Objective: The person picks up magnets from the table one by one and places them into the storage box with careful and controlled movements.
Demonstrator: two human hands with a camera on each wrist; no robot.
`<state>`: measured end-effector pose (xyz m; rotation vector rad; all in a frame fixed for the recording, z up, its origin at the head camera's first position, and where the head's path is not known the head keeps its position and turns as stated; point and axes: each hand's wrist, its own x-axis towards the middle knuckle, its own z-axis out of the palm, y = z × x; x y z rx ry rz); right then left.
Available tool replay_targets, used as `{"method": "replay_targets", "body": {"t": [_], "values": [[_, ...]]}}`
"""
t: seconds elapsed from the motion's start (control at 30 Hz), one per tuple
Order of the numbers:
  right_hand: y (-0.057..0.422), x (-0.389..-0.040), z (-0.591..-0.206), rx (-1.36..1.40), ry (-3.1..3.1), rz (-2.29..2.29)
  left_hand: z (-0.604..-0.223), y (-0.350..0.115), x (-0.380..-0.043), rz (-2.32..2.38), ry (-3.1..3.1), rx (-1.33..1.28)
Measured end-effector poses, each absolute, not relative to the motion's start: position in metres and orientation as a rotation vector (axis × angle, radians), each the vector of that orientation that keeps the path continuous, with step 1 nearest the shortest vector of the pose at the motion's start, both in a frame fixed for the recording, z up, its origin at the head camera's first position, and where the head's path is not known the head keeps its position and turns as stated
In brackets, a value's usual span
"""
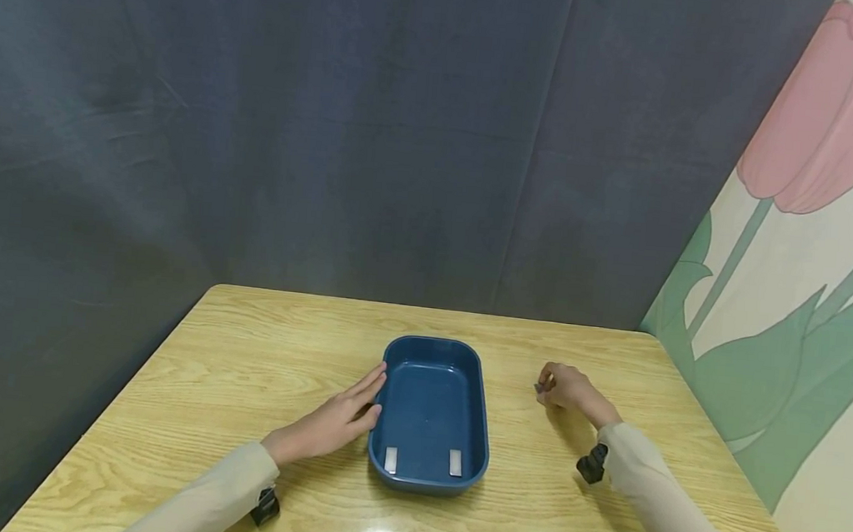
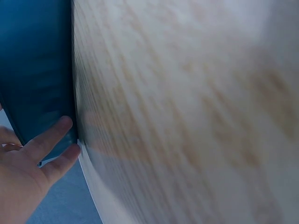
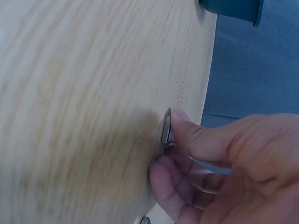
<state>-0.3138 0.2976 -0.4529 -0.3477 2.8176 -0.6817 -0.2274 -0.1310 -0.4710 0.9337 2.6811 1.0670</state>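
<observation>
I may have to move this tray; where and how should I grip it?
Probably by its long walls, one hand from each side: the tray stands upright with raised sides, the left hand touches its left wall, and nothing blocks the right wall.

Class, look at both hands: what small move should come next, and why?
Probably the right hand should bring the small grey piece over to the blue tray. It is pinching that piece off to the tray's right, two pale pieces lie inside the tray, and the left hand touches its side, perhaps steadying it.
</observation>
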Motion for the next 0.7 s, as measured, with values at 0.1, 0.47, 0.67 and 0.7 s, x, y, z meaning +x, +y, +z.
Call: {"method": "replay_targets", "body": {"t": [0.1,0.47,0.67,0.7], "values": [[0.2978,-0.3149,-0.452,-0.29,2.783,-0.696,-0.4715,-0.1309,-0.2273,1.063,2.682,0.939],[0.2974,-0.318,-0.4512,-0.244,2.78,-0.699,-0.4724,-0.1313,-0.2286,1.092,2.664,0.947],[0.2967,-0.3176,-0.4511,-0.206,2.777,-0.77,-0.4721,-0.1314,-0.2293,1.087,2.667,0.945],[0.2965,-0.3177,-0.4513,-0.199,2.778,-0.785,-0.4719,-0.1313,-0.2294,1.086,2.668,0.945]]}}
